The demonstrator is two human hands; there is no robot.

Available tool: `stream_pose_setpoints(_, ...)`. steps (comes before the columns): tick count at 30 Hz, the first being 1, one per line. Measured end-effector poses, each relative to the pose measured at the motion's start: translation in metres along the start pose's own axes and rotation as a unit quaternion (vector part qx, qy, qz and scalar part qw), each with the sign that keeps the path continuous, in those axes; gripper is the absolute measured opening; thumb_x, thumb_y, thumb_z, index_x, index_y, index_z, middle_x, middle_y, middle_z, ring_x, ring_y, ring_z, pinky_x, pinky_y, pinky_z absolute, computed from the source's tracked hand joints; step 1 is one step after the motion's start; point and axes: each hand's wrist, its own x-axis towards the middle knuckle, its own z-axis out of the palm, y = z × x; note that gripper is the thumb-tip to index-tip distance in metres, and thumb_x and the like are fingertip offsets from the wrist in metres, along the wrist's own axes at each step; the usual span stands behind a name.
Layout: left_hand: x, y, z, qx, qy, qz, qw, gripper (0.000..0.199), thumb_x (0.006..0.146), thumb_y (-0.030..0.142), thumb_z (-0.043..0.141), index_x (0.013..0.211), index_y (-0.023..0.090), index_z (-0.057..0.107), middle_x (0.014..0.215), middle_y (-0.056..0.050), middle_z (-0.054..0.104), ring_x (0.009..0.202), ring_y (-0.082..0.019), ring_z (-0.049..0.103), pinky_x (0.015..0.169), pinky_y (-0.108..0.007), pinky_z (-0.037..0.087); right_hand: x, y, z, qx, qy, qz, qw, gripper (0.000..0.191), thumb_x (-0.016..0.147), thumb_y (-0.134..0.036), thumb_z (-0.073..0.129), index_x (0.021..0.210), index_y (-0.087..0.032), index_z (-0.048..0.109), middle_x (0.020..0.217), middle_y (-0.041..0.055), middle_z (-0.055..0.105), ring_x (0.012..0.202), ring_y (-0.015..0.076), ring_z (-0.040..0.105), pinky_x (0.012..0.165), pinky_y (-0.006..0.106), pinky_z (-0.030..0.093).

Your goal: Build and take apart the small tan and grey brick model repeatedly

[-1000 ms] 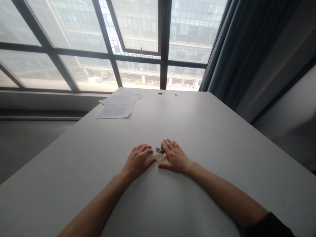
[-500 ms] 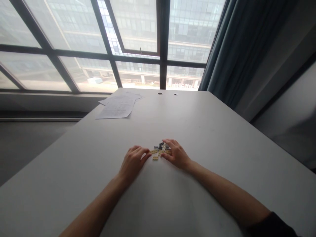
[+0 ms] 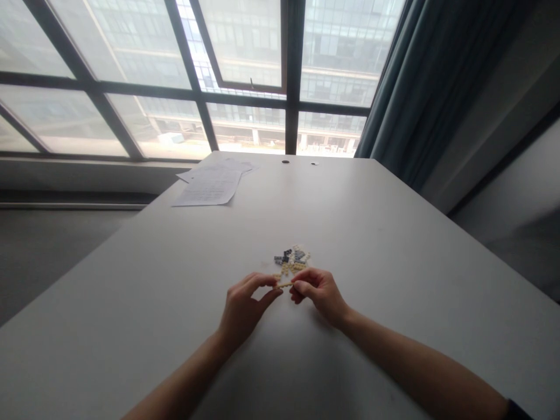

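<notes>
Tan building-brick strip (image 3: 285,285) runs roughly left to right; my left hand (image 3: 243,303) and right hand (image 3: 322,293) pinch opposite ends between closed fingers.

From where I stand, a thin, pale-yellow strip (image 3: 286,285) is pinched at both ends, lying nearly crosswise, its edge looking bumpy, perhaps from studs. Just beyond it, small building pieces sit in a loose heap: yellow pieces (image 3: 286,269) on the near side, dark pieces (image 3: 287,254) and blue-grey pieces (image 3: 299,255) behind, and white pieces (image 3: 297,248) toward the far edge.
</notes>
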Motion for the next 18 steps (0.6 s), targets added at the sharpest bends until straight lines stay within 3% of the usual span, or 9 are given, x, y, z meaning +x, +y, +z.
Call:
stream_pose_setpoints(6, 0.001, 0.006, 0.001, -0.078, 0.000, -0.041, 0.996, 0.007, 0.077, 0.022, 0.070, 0.079, 0.019, 0.064, 0.082, -0.001, 0.067, 0.075, -0.013, 0.064, 0.068, -0.022, 0.052, -0.005, 0.003, -0.002, -0.112, 0.004, -0.109, 0.988, 0.007, 0.072, -0.016, 0.063, 0.078, -0.017, 0.064, 0.070, 0.0009, 0.067, 0.067, 0.0142, 0.065, 0.066, 0.026, 0.053)
stream_pose_setpoints(11, 0.001, 0.010, 0.000, -0.092, -0.002, -0.050, 0.994, 0.007, 0.077, 0.022, 0.070, 0.077, 0.018, 0.064, 0.083, -0.002, 0.067, 0.075, -0.013, 0.064, 0.068, -0.023, 0.051, -0.008, 0.002, -0.002, -0.236, 0.035, -0.172, 0.956, 0.013, 0.073, -0.017, 0.065, 0.086, -0.018, 0.065, 0.076, 0.0018, 0.068, 0.069, 0.0141, 0.064, 0.070, 0.027, 0.052)
stream_pose_setpoints(14, 0.000, 0.011, 0.000, -0.103, -0.003, -0.075, 0.992, 0.010, 0.075, 0.025, 0.071, 0.072, 0.018, 0.065, 0.077, -0.002, 0.068, 0.071, -0.014, 0.064, 0.067, -0.024, 0.051, -0.010, 0.001, 0.000, -0.263, 0.048, -0.161, 0.950, 0.012, 0.075, -0.020, 0.066, 0.086, -0.018, 0.066, 0.074, 0.0009, 0.067, 0.066, 0.0128, 0.061, 0.068, 0.025, 0.050)
stream_pose_setpoints(18, 0.001, 0.013, 0.001, -0.152, 0.024, -0.190, 0.970, 0.014, 0.072, 0.029, 0.073, 0.071, 0.017, 0.065, 0.064, 0.000, 0.068, 0.060, -0.014, 0.063, 0.059, -0.024, 0.051, -0.016, 0.000, 0.006, -0.248, 0.031, -0.089, 0.964, 0.012, 0.075, -0.028, 0.069, 0.076, -0.016, 0.067, 0.064, -0.0006, 0.063, 0.057, 0.0104, 0.053, 0.057, 0.022, 0.042)
